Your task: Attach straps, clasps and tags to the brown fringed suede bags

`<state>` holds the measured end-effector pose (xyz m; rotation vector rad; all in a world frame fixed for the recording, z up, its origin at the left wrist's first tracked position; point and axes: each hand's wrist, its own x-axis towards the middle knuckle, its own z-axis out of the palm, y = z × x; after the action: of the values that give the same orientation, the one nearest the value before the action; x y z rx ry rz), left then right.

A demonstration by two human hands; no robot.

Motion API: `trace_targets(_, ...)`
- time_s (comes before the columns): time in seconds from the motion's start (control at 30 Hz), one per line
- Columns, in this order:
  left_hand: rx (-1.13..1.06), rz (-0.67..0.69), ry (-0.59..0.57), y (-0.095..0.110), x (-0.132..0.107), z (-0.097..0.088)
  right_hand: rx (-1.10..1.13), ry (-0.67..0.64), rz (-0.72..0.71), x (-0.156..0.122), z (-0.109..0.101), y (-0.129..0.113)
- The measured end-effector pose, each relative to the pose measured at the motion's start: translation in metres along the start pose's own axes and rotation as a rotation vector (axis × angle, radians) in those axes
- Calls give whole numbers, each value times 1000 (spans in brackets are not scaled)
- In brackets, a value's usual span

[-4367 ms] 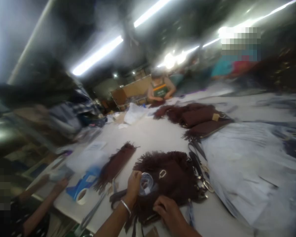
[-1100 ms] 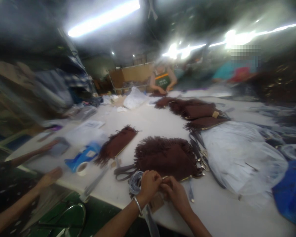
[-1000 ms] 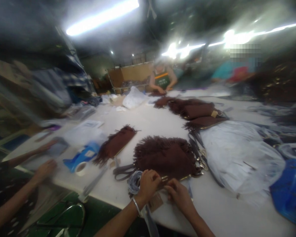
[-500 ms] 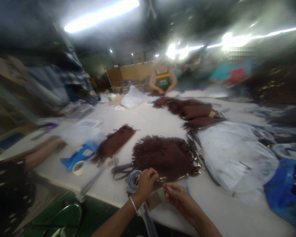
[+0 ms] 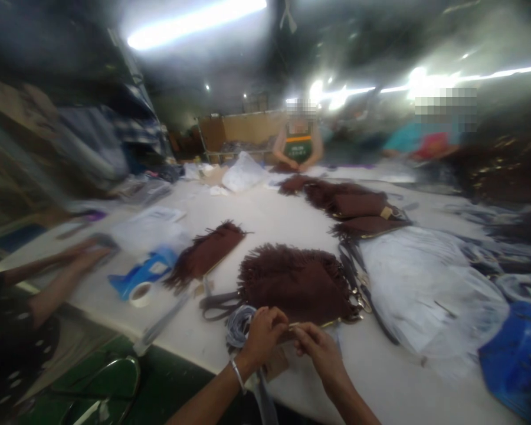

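A dark brown fringed bag (image 5: 298, 283) lies on the white table, its gold zipper edge facing me. At that edge my left hand (image 5: 265, 336) is closed, thumb and fingers pinched on a small gold-coloured metal piece (image 5: 293, 325). Fingertips of my right hand (image 5: 318, 351) close on the same piece from the other side; its exact kind is too blurred to tell. Beside my left wrist sits a coiled grey strap (image 5: 239, 326). A brown card tag (image 5: 275, 363) shows below my hands. Metal clips (image 5: 358, 298) hang at the bag's right end.
Another brown fringed bag (image 5: 210, 251) lies to the left, near a tape roll (image 5: 140, 294) and blue plastic (image 5: 148, 273). More brown bags (image 5: 363, 206) and a white plastic bag (image 5: 429, 289) are at right. Co-workers' hands (image 5: 91, 251) are at the left edge; others work across the table.
My right hand has moved in to the left hand, its fingers closing at the metal piece. The view has shifted slightly. At left, the co-worker's hands have moved a little.
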<state>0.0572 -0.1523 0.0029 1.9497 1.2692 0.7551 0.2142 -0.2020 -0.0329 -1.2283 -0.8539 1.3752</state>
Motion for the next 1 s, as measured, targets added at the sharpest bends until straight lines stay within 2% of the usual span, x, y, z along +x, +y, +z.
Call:
trace_targets(0.23,-35,5,-2,2,0,-1,255,-9,124,-9,3,-1)
trace_targets(0.33,-28,6,7,2,0,-1,184,0,69,-9,2,-1)
trace_targets(0.5,-27,23,11,1,-1,-1,-124,59,-56,-5,2,-5)
trace_targets(0.6,-36,43,1,2,-1,-2,-235,82,-136,-4,3,-8)
trace_targets(0.7,-38,46,-13,1,-1,-2,-224,74,-115,-4,3,-7)
trace_targets(0.87,-36,-26,24,-4,-1,1,-30,63,17,0,6,0)
trace_targets(1.0,-24,-53,49,-6,-1,3,6,85,10,-1,6,-2)
